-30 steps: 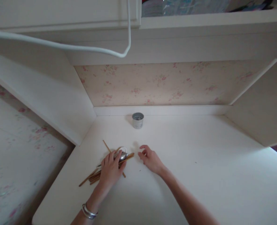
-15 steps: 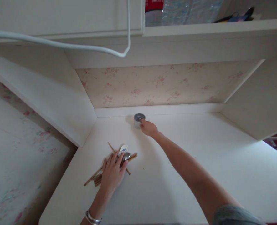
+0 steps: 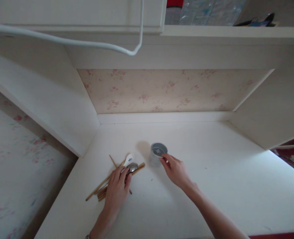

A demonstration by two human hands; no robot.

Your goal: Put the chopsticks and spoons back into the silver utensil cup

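My right hand (image 3: 174, 171) pinches the near rim of a grey chopstick holder (image 3: 158, 158), a cup with small holes in its bottom. It is upright, and nothing lies inside; whether its base touches the counter I cannot tell. My left hand (image 3: 118, 187) is over a loose pile of wooden chopsticks (image 3: 102, 193), its fingers curled around the handle of a metal spoon (image 3: 133, 167). Beside that spoon, a white spoon with a blue mark (image 3: 130, 158) has its handle end hidden under the fingers. Some chopsticks cross at angles beneath the hand.
The pile lies on a white counter (image 3: 199, 199) with a floral wall panel (image 3: 171, 89) behind it. White side panels stand left and right. A white cable (image 3: 87, 43) hangs in front of the upper cupboard. Plastic bottles (image 3: 201, 13) sit on the open shelf.
My right hand has brought the holder from near the back edge toward me and slightly right. My left hand has curled more, and the crossing chopstick has shifted under it.
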